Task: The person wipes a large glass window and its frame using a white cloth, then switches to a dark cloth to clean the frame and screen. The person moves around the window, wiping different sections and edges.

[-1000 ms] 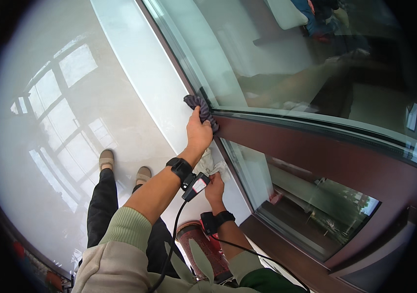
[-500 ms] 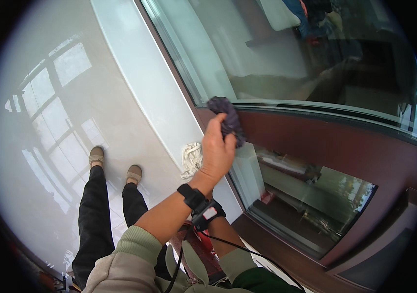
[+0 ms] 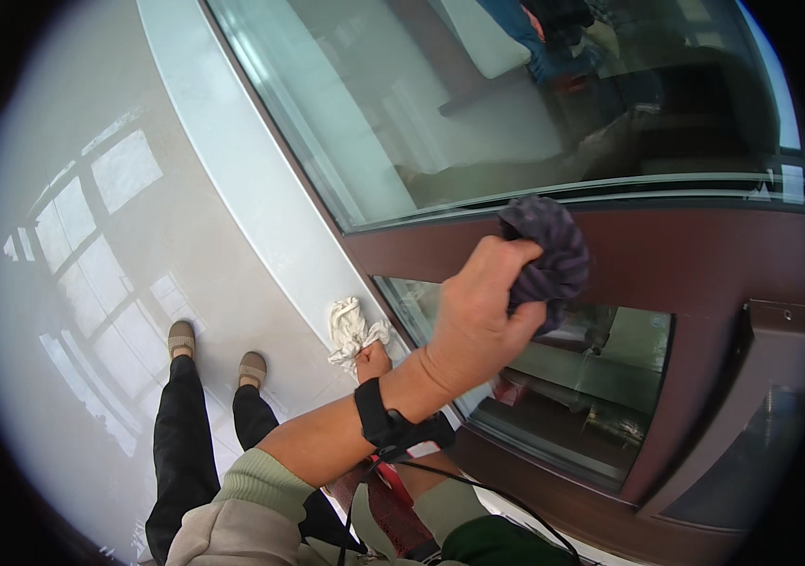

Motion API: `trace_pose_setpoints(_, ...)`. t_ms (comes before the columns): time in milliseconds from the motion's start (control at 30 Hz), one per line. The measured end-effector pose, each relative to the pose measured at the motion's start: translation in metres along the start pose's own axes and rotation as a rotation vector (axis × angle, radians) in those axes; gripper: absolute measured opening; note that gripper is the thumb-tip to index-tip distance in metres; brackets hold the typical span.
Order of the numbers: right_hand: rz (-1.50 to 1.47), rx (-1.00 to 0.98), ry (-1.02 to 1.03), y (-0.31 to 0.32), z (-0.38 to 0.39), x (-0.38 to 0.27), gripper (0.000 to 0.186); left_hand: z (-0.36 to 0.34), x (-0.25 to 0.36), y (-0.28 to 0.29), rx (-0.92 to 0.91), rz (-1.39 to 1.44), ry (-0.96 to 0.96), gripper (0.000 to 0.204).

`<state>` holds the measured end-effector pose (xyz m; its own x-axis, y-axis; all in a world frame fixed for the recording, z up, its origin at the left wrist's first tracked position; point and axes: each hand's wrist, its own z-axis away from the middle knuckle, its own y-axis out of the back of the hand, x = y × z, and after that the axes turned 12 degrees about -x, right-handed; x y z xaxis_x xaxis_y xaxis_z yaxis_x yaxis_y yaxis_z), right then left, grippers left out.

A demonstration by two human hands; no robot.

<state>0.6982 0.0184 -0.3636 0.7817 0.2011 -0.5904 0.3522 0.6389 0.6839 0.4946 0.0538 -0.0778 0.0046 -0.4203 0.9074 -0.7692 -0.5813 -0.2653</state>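
My left hand [image 3: 482, 316] grips a crumpled dark purple striped cloth [image 3: 553, 250]. It presses the cloth against the reddish-brown window frame [image 3: 647, 250], just under the large upper glass pane [image 3: 478, 113]. Crossing beneath my left forearm, my right arm is mostly hidden. Beyond that crossing, my right hand [image 3: 374, 361] is closed on a bunched white cloth [image 3: 350, 325] beside the white sill. Behind the purple cloth lies part of a smaller lower pane [image 3: 600, 387].
A white sill [image 3: 232, 160] runs along the window's left edge. My shoes [image 3: 251, 366] stand on a glossy pale floor [image 3: 110, 311]. At the right a brown-framed panel [image 3: 751, 415] juts out. A black cable [image 3: 506, 491] hangs below my wrists.
My left hand has slid right along the frame with the purple cloth, away from the pane's corner. My right hand now shows at the white cloth. The whole view has shifted somewhat.
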Motion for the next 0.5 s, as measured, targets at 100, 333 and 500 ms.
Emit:
trace_pose_setpoints(100, -0.07, -0.043, 0.008, 0.001, 0.005, 0.007, 0.028, 0.001, -0.021, 0.01, 0.074, -0.092, -0.014, 0.039)
trace_pose_setpoints(333, -0.293, -0.175, 0.278, 0.015, 0.061, 0.031, 0.028, -0.004, -0.008, 0.019, 0.217, 0.284, 0.451, 0.028)
trace_pose_setpoints(500, -0.08, -0.322, 0.123, 0.059, 0.118, 0.016, 0.03, -0.051, 0.102, -0.037, 0.052, 0.11, -0.11, 0.029)
